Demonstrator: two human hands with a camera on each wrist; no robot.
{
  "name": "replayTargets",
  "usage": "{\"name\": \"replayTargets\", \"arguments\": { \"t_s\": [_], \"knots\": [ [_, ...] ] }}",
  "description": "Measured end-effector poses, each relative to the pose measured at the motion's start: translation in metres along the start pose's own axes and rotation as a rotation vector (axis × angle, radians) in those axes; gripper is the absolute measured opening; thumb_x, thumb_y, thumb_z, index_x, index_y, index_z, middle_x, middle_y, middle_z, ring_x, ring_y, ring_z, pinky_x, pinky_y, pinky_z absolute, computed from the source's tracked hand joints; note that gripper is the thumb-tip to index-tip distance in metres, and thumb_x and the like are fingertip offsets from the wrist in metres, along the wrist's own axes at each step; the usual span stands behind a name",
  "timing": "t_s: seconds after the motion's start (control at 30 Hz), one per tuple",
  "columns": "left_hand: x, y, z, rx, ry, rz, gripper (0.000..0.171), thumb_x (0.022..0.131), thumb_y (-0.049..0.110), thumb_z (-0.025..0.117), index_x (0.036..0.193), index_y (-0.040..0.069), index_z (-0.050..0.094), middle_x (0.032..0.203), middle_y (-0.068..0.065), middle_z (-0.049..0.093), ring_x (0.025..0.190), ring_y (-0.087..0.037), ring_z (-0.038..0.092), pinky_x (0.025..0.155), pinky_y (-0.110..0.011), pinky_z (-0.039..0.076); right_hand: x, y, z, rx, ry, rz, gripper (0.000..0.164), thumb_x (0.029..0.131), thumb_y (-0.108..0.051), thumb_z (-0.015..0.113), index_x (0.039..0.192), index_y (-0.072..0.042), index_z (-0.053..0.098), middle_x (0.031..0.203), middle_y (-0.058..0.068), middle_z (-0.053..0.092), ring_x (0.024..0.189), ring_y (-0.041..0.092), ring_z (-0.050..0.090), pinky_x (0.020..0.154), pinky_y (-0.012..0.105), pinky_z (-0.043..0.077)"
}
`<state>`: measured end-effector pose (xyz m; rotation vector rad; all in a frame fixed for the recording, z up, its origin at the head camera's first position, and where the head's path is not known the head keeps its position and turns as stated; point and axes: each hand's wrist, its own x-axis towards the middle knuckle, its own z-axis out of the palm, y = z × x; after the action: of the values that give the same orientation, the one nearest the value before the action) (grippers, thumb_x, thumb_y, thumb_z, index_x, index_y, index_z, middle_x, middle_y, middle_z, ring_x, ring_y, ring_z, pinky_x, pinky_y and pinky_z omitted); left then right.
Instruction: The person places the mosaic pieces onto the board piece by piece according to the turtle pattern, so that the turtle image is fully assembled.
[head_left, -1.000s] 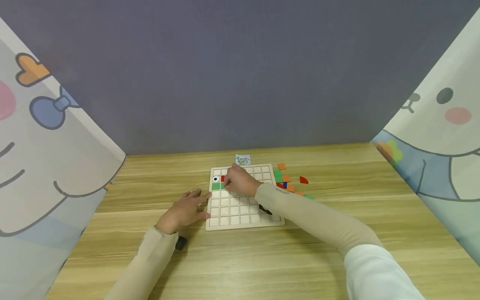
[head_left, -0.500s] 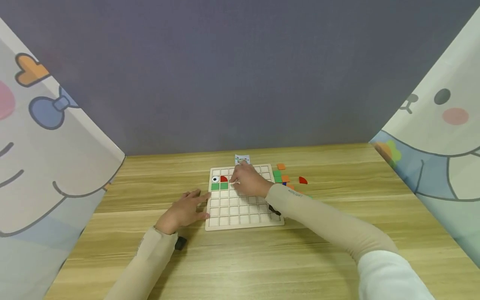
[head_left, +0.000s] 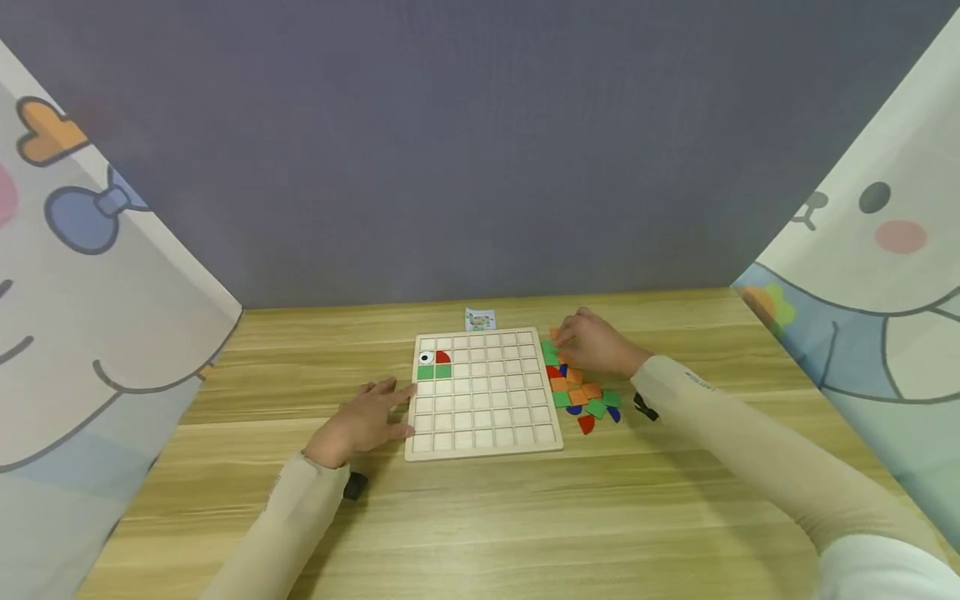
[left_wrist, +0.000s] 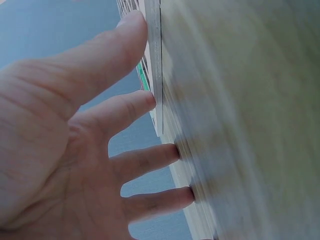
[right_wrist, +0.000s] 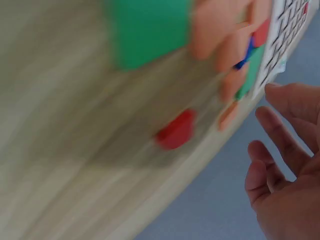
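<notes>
A pale wooden grid board (head_left: 483, 415) lies on the table. Its upper left cells hold a white eye tile (head_left: 426, 357), a red quarter-circle tile (head_left: 443, 357) and two green square tiles (head_left: 434, 372). My left hand (head_left: 356, 425) rests with spread fingers, thumb and index touching the board's left edge; the other fingertips reach the table in the left wrist view. Over the loose pieces right of the board hovers my right hand (head_left: 597, 343), fingers loosely bent with nothing between them. Below it lie an orange square tile (right_wrist: 229, 116) and a red tile (right_wrist: 176, 131).
Several loose tiles in orange (head_left: 577, 397), green (head_left: 562, 399), blue (head_left: 613, 414) and red (head_left: 586, 425) lie along the board's right side. A small printed card (head_left: 480, 319) lies behind the board. A grey partition (head_left: 480, 150) rises at the table's back edge.
My right hand has moved from the board's upper left cells, right to the loose tiles. The red quarter-circle is now uncovered beside the eye tile. The left hand stays at the board's edge.
</notes>
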<state>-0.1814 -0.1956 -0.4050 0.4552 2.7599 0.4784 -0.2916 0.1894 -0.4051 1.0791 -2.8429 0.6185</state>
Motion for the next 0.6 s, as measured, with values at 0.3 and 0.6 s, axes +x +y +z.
{"name": "replayTargets", "arguments": {
  "t_s": [0.3, 0.6],
  "knots": [
    [0.0, -0.001, 0.0, 0.01, -0.001, -0.003, 0.069, 0.089, 0.033, 0.066, 0.148, 0.016, 0.035, 0.151, -0.024, 0.022, 0.131, -0.055, 0.019, 0.086, -0.079, 0.021, -0.018, 0.003, 0.005, 0.078, -0.052, -0.013, 0.018, 0.085, -0.003, 0.069, 0.102, -0.004, 0.074, 0.102, 0.004, 0.064, 0.086, 0.02, 0.043, 0.071, 0.034, 0.042],
    [-0.001, 0.001, -0.001, 0.015, -0.001, 0.003, 0.069, 0.089, 0.033, 0.066, 0.148, 0.015, 0.035, 0.15, -0.025, 0.023, 0.13, -0.056, 0.02, 0.086, -0.079, 0.022, -0.014, 0.0, 0.012, -0.017, 0.011, 0.093, 0.008, 0.082, -0.008, 0.074, 0.089, -0.007, 0.077, 0.092, 0.001, 0.065, 0.085, 0.022, 0.047, 0.079, 0.039, 0.04]
  ]
}}
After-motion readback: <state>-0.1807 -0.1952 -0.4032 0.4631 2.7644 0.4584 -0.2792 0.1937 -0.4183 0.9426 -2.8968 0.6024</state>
